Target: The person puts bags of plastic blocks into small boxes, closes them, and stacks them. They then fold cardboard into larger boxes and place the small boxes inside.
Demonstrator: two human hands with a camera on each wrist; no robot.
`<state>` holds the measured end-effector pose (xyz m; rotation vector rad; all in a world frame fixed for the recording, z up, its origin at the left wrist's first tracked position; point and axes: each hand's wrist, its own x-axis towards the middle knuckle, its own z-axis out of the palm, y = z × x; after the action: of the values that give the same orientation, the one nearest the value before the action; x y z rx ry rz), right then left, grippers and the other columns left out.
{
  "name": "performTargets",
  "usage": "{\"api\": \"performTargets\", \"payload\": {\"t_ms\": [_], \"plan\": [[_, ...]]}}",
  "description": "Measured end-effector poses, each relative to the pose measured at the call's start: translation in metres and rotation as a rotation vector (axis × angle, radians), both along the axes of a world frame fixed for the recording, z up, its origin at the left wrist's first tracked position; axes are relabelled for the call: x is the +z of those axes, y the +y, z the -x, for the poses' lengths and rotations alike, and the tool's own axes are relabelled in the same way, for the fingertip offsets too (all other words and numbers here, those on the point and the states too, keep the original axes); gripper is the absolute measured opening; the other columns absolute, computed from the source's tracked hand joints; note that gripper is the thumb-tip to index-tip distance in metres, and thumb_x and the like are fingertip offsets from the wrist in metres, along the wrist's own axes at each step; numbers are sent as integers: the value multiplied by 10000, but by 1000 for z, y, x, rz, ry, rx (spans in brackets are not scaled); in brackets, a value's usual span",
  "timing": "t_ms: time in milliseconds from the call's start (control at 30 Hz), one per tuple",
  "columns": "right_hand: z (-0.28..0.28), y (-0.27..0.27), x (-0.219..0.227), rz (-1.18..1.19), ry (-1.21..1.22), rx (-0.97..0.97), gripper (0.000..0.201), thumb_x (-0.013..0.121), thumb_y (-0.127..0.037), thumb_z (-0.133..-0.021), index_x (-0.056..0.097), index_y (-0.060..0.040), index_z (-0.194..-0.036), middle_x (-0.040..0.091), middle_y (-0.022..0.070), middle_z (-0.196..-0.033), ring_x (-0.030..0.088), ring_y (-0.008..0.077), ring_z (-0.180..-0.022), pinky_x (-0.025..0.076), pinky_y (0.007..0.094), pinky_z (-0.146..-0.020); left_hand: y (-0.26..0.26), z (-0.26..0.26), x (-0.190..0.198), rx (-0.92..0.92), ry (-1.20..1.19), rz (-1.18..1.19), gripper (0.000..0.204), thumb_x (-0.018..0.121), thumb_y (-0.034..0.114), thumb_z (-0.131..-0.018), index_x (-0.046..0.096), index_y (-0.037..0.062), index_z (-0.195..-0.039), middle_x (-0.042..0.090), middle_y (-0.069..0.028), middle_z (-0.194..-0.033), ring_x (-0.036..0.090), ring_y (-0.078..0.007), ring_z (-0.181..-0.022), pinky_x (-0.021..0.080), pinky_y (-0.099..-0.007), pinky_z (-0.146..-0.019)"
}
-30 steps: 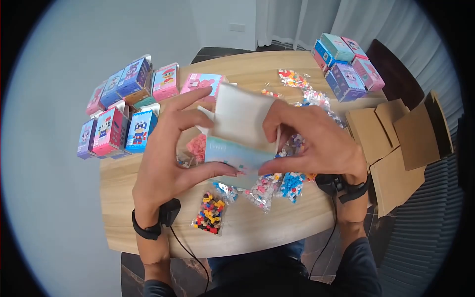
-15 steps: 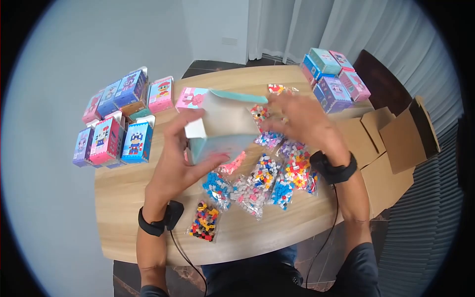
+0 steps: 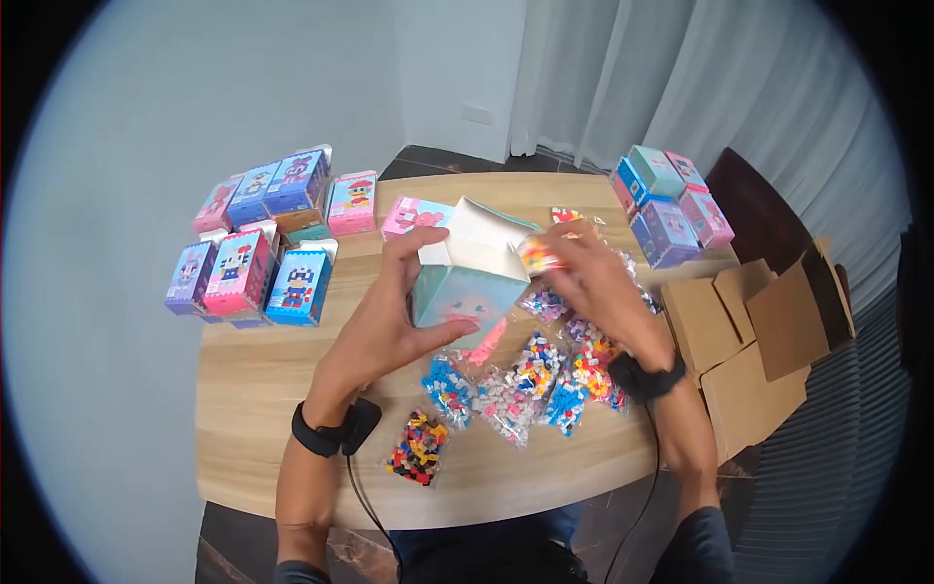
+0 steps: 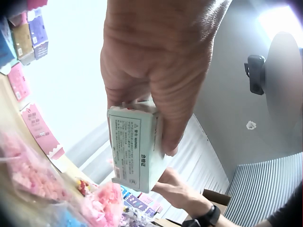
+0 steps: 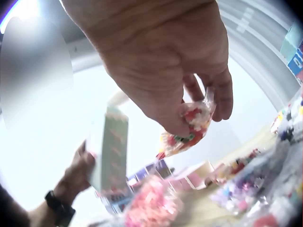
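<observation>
My left hand (image 3: 389, 307) grips a mint-green cardboard box (image 3: 471, 300) by its sides, thumb across the front, above the table. Its top flap stands up and the white inside shows. From the left wrist view, printed text covers the box's bottom (image 4: 128, 149). Close by the box's right edge, my right hand (image 3: 611, 292) pinches a small clear bag of red, yellow and white toy bricks (image 5: 191, 125) between thumb and fingers. Below both hands lie several more brick bags, among them a pink one (image 5: 154, 203) and a blue one (image 3: 448, 391).
Several character boxes (image 3: 240, 273) stand at the table's left, with a pink box (image 3: 413, 214) lying behind the held one. More boxes (image 3: 671, 234) are stacked at the far right. An open brown carton (image 3: 725, 331) sits at the right edge. A multicoloured bag (image 3: 418, 448) lies near the front.
Both hands held the box at first. My right hand then let go, reached over the bags and now holds one beside the box's opening. The left hand keeps the box.
</observation>
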<state>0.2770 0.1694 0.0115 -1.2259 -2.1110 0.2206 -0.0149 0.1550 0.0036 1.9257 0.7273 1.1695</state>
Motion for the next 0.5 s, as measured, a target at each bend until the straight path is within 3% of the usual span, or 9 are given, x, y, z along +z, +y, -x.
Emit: {"api": "performTargets", "payload": {"t_ms": [67,133,167,233,267,333,367,467,500], "plan": [[-9,-30,27,10,280,-114,327,696,-76,-914,678,-43,-1239,647,97,-1231,688,228,-1073,560,363,-874,5,6,0,-20,-46,52,960,902,-12,-751,321,105,-1506,434,-104,-1448,640,-244,-1175,541,-403,-1003],[-6,-53,54,3,384,-128,322,691,-65,-933,668,-39,-1252,633,85,-1254,683,183,-1082,558,349,-889,1,8,7,-74,29,159,910,883,54,-801,312,121,-1507,507,-169,-1414,569,-252,-1285,467,-372,-1037],[5,-65,68,86,564,21,323,702,-64,-934,660,-27,-1252,639,87,-1240,671,157,-1070,548,338,-893,-2,6,9,-77,26,168,910,883,54,-801,312,121,-1507,507,-169,-1414,569,-252,-1285,467,-372,-1037],[16,-65,72,83,527,219,317,742,-86,-934,653,6,-1224,665,86,-1166,651,120,-1016,521,284,-858,-7,1,14,-124,146,164,910,885,83,-810,310,122,-1513,529,-165,-1386,571,-244,-1283,464,-376,-1039],[25,-57,71,23,414,210,288,757,-107,-935,667,6,-1184,696,37,-1025,651,98,-926,506,248,-793,-8,1,13,-132,154,168,910,885,83,-810,310,122,-1513,529,-165,-1386,571,-244,-1283,464,-376,-1039],[35,-49,72,258,579,39,254,770,-128,-938,686,12,-1133,694,14,-893,629,66,-798,494,232,-715,-9,1,10,-155,142,85,909,891,116,-814,313,125,-1515,564,-156,-1348,575,-237,-1271,459,-381,-1040],[34,-45,73,257,572,46,254,770,-128,-938,686,12,-1133,694,14,-893,629,66,-798,494,232,-715,-10,3,12,-148,136,81,909,891,115,-814,313,125,-1515,564,-156,-1348,575,-237,-1271,459,-381,-1040],[30,-36,75,143,520,-44,237,785,-150,-935,694,18,-1076,694,17,-831,594,43,-713,474,235,-634,-11,7,20,-164,154,231,914,899,137,-814,315,126,-1517,581,-150,-1328,582,-240,-1253,454,-383,-1048],[28,-37,76,-4,347,-108,234,797,-158,-925,694,11,-1048,692,19,-827,585,42,-694,467,237,-611,-10,6,18,-193,105,197,919,900,134,-813,311,128,-1519,586,-149,-1321,583,-232,-1241,456,-378,-1043]]}}
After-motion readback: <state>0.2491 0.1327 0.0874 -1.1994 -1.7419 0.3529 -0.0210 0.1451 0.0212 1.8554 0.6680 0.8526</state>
